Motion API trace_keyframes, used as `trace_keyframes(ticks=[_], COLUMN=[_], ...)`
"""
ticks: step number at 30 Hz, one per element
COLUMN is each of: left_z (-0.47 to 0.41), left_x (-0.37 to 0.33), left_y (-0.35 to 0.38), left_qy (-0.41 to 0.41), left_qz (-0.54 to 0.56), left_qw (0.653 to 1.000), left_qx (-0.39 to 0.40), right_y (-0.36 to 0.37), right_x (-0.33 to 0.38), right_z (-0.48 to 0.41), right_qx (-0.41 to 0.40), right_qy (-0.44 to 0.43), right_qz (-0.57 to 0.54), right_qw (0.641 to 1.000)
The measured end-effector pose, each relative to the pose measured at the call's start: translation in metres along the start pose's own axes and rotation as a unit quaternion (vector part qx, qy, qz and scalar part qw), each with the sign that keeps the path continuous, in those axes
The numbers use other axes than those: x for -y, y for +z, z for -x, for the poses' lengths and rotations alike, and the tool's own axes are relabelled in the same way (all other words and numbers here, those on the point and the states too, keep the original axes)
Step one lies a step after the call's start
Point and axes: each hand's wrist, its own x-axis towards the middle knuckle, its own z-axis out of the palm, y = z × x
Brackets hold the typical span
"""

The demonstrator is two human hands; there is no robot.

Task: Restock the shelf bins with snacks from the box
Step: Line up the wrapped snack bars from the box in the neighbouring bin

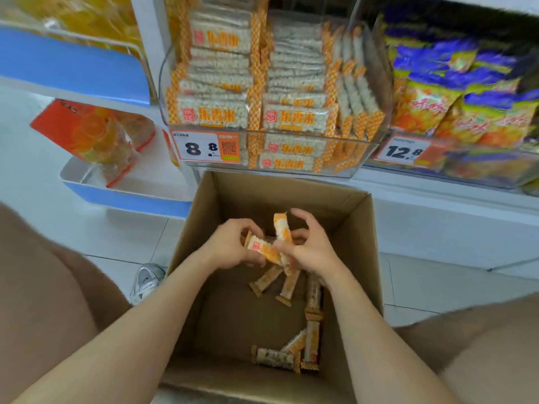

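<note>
An open cardboard box (361, 246) stands on the floor below the shelf. Both my hands are inside it. My left hand (230, 243) grips an orange-and-white snack bar (264, 250) that lies across. My right hand (312, 246) pinches a second snack bar (282, 227) that points upward, and its upper fingers are spread. Several more snack bars (312, 342) lie loose on the box bottom. Above the box, a clear shelf bin (354, 158) holds stacked rows of the same orange-checked bars (215, 115).
A bin of purple-and-yellow snack bags (466, 112) with a 12.8 price tag sits to the right. To the left, a blue-edged rack (122, 196) holds an orange bag (96, 135). My knees flank the box, and a silver shoe (147, 281) rests on the tiled floor.
</note>
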Motion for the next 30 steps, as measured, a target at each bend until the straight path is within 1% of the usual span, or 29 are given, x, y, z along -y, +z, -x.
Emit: trace_keyframes(ticks=[2,4,6,7,9,11,12,14,17,19,21,23,27,30], left_z=[0.011,0.022,0.033,0.039,0.052,0.065,0.07,0.079,0.089,0.095,0.099,0.103,0.105,0.097], left_x=[-0.016,-0.03,-0.044,-0.053,-0.068,-0.079,-0.083,-0.089,-0.097,-0.103,-0.111,-0.119,-0.131,-0.134], left_y=[-0.021,-0.04,-0.056,-0.063,-0.074,-0.08,-0.083,-0.087,-0.094,-0.104,-0.121,-0.143,-0.181,-0.195], left_qy=[0.037,0.057,0.068,0.071,0.08,0.089,0.092,0.096,0.123,0.137,0.154,0.17,0.203,0.233], left_qz=[-0.024,-0.023,-0.008,0.008,0.048,0.094,0.115,0.147,0.143,0.147,0.179,0.204,0.242,0.247], left_qw=[0.999,0.998,0.997,0.997,0.995,0.992,0.989,0.984,0.979,0.975,0.965,0.955,0.94,0.927], left_qx=[0.01,0.018,0.025,0.028,0.026,0.011,-0.002,-0.029,-0.072,-0.095,-0.115,-0.129,-0.126,-0.161], right_y=[-0.01,-0.014,-0.013,-0.011,-0.007,-0.001,0.001,0.006,0.014,0.019,0.018,0.01,-0.007,-0.015], right_x=[0.021,0.039,0.051,0.054,0.06,0.072,0.077,0.089,0.103,0.112,0.126,0.144,0.187,0.215], right_z=[0.014,0.028,0.037,0.04,0.044,0.051,0.055,0.063,0.069,0.072,0.077,0.083,0.082,0.069], right_qx=[0.014,0.011,-0.017,-0.05,-0.138,-0.213,-0.235,-0.254,-0.242,-0.206,-0.16,-0.129,-0.125,-0.127], right_qy=[-0.002,-0.016,-0.021,-0.023,-0.031,-0.046,-0.062,-0.097,-0.133,-0.174,-0.228,-0.269,-0.341,-0.38], right_qz=[-0.071,-0.134,-0.177,-0.193,-0.194,-0.161,-0.14,-0.096,-0.038,-0.043,-0.05,-0.003,0.089,0.178], right_qw=[0.997,0.991,0.984,0.98,0.971,0.963,0.96,0.958,0.96,0.962,0.959,0.954,0.927,0.899])
